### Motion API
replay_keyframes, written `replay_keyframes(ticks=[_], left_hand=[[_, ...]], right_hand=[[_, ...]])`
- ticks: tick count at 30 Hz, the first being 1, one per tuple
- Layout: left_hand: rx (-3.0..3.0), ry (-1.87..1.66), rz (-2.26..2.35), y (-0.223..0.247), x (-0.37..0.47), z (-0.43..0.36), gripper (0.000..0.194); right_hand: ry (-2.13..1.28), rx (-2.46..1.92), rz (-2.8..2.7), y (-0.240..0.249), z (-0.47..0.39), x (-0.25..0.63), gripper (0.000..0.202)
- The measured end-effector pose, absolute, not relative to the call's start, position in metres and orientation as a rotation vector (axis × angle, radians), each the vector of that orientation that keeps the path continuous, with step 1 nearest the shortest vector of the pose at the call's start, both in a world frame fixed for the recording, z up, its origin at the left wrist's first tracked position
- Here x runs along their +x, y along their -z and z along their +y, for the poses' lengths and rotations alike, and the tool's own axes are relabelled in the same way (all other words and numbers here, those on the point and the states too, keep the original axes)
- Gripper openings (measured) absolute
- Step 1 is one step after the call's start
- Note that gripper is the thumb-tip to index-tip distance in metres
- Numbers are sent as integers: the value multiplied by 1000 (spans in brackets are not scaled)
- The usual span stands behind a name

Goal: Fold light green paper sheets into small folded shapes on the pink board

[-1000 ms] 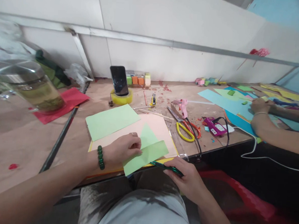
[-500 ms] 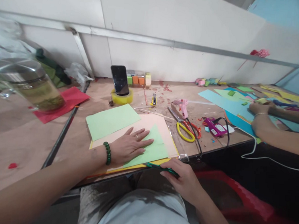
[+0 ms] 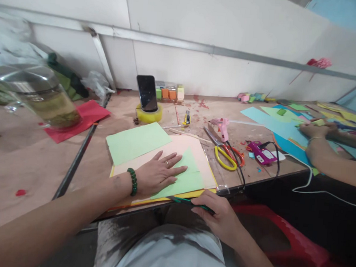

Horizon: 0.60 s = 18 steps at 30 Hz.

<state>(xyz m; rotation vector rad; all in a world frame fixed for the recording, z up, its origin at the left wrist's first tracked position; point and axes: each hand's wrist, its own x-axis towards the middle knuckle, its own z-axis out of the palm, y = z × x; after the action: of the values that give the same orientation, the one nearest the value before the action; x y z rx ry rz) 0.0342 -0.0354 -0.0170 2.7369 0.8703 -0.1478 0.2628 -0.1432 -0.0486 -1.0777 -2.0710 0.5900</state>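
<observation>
With our left hand point(image 3: 158, 175) we are pressing what look like two overlapping light-green paper pieces point(image 3: 189, 181) onto the pale pink sheet point(image 3: 206, 165), fingers spreading flat, while our right hand point(image 3: 217, 211) is gripping one slim green cutter point(image 3: 182, 199) beside their near edge. Those pieces are already lying apart from one larger green sheet point(image 3: 137, 143), seemingly unworked; whether any cut is finished, we cannot tell. Nearby we are counting one pink glue gun point(image 3: 223, 130), one phone point(image 3: 146, 92) and one yellow tape roll point(image 3: 148, 115).

On my head feed I see the left hand point(image 3: 153, 175) spread over light green paper point(image 3: 193, 181), the right hand point(image 3: 218, 211) gripping 1 slim green tool point(image 3: 183, 200) beside its edge. Yellow-handled scissors point(image 3: 225, 158) lie near a pink glue gun point(image 3: 223, 129).
</observation>
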Motion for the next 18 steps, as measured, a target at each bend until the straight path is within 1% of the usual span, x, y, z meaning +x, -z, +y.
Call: replay_keyframes(ticks=[12, 15, 18], left_hand=[[2708, 176, 888, 14, 36, -36, 48], [2696, 171, 882, 14, 35, -36, 49], [2686, 85, 876, 17, 32, -36, 48]], right_hand=[[-660, -1037, -2088, 52, -145, 240, 13], [-669, -1008, -2113, 46, -150, 237, 13], [-668, -954, -2116, 34, -153, 248, 11]])
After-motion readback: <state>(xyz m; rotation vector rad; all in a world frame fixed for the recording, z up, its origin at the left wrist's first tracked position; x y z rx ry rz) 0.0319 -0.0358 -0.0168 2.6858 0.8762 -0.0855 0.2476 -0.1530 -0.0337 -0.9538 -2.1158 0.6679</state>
